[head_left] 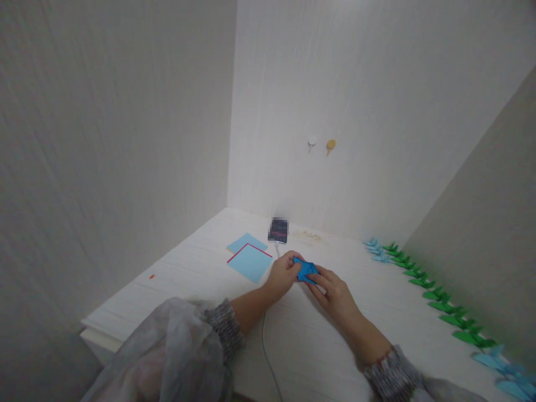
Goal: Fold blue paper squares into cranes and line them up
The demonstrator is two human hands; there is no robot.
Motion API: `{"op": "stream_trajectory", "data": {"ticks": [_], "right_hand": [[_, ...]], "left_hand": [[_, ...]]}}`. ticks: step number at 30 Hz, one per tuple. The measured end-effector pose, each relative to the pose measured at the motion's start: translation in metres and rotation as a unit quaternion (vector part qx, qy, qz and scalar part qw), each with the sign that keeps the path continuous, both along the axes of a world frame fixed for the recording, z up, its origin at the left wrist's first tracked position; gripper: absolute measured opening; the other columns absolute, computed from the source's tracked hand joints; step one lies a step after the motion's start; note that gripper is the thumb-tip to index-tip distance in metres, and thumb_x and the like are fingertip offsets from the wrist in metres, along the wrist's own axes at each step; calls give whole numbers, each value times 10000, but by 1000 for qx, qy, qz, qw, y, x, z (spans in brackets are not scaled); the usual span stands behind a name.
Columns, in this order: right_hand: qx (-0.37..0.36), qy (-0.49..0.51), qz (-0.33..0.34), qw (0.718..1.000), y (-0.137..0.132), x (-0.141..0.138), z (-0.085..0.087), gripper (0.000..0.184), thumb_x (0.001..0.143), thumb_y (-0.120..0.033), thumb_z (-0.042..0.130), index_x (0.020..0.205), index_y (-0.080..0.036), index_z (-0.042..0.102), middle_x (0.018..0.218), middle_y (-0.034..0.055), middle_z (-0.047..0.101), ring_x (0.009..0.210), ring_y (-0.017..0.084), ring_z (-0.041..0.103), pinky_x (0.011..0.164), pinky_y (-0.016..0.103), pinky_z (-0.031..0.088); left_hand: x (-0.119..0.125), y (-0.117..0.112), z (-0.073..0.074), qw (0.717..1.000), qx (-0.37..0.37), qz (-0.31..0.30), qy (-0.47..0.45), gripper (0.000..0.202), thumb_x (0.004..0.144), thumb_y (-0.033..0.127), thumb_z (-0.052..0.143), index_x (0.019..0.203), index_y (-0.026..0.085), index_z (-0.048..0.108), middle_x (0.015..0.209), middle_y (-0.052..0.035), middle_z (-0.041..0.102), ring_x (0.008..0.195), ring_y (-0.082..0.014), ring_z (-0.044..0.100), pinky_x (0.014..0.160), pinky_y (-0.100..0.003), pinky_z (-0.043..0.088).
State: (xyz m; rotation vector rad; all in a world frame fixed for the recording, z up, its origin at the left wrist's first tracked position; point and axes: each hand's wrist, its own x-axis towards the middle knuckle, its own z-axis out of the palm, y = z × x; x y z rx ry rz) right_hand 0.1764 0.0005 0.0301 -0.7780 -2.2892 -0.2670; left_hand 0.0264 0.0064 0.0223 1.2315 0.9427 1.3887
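A small piece of folded blue origami paper [307,270] is held between both hands, above the middle of the white table. My left hand [283,274] pinches its left side, thumb on top. On the right side, my right hand [334,288] grips it with the thumb and fingers closed on the edge. The fold underneath is hidden by the fingers. Left of my left hand lie light blue paper squares [251,262] in a loose stack, with a red edge showing between them.
A phone [278,230] lies near the back wall, with a white cable [264,335] running toward the front edge. Folded green paper birds [438,294] and light blue ones [494,362] line the right side. A small orange scrap [152,276] lies at left. Two hooks [330,145] are on the wall.
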Motion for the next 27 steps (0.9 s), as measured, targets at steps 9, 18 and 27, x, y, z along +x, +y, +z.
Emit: {"op": "stream_trajectory", "data": {"ticks": [9,18,27], "right_hand": [[16,-23,-16,999,1,0,-2,169,765,-223,466,861,-205,604,1092,113,532,813,190,581,684,340,490],[-17,19,-28,999,-3,-2,1,182,766,-213,438,867,-205,590,1106,84,519,876,189,564,723,328,487],[18,-60,-65,996,-1,-3,2,238,766,-187,427,974,-185,543,1086,128,510,917,224,520,715,362,466]], "left_hand": [[0,-1,5,1000,-16,-2,-24,122,675,224,455,788,180,447,601,36,455,531,-64,447,500,-184,422],[1,-9,15,994,-39,-40,-98,211,613,206,552,791,166,448,578,49,458,563,-74,489,603,-252,448],[0,-8,8,992,35,-79,-95,334,559,162,618,845,158,447,696,17,543,669,-96,528,665,-232,402]]}}
